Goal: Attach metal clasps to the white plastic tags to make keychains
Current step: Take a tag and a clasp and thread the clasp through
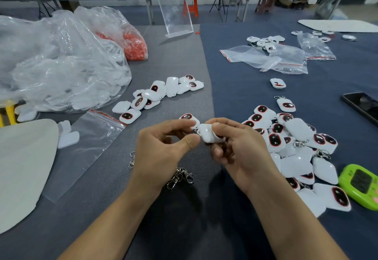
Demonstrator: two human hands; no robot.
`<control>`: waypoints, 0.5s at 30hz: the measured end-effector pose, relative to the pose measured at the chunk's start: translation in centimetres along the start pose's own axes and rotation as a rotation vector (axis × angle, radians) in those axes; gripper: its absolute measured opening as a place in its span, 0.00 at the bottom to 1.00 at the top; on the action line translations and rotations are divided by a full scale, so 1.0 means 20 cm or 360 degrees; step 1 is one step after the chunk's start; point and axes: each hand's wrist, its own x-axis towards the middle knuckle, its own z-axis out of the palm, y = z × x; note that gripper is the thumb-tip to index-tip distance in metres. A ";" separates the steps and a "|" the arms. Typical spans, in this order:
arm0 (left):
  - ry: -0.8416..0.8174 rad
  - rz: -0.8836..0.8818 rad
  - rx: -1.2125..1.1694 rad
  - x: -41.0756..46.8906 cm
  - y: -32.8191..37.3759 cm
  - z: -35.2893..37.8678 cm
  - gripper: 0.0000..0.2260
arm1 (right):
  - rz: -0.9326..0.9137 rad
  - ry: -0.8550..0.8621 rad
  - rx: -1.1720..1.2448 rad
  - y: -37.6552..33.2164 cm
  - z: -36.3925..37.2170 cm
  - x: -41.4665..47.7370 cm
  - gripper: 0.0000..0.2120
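Note:
My right hand [235,145] grips a white plastic tag [208,134] above the table's middle. My left hand [163,147] pinches a small metal clasp [196,131] against the tag's left corner; most of the clasp is hidden by my fingers. Loose metal clasps [181,175] lie under my left wrist, and more clasps [132,159] lie to its left. A row of bare white tags [157,93] lies beyond my hands. To the right is a heap of tags with clasps [292,143].
A big clear bag of white tags [61,65] and a bag of orange pieces [135,46] fill the left. Empty zip bags [266,59] lie far right, one zip bag [88,143] lies near left. A green device [360,186] and a phone [362,104] sit at right. An acrylic stand [176,12] stands at the back.

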 end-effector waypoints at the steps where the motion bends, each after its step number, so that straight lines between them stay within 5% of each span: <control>1: -0.0010 -0.0042 -0.0019 0.00 0.00 0.00 0.11 | -0.0003 0.0005 -0.0001 0.00 0.00 0.00 0.11; 8: -0.0163 -0.0060 0.0033 -0.01 0.03 0.00 0.06 | -0.0080 0.0069 -0.0099 0.00 0.01 -0.01 0.11; 12: -0.0176 0.0333 0.0687 0.00 0.01 -0.04 0.05 | -0.0485 0.0186 -0.0404 0.03 0.02 -0.01 0.10; 15: -0.0290 0.0723 0.1338 -0.01 0.01 -0.06 0.06 | -0.0898 0.0263 -0.1081 0.09 0.05 -0.02 0.05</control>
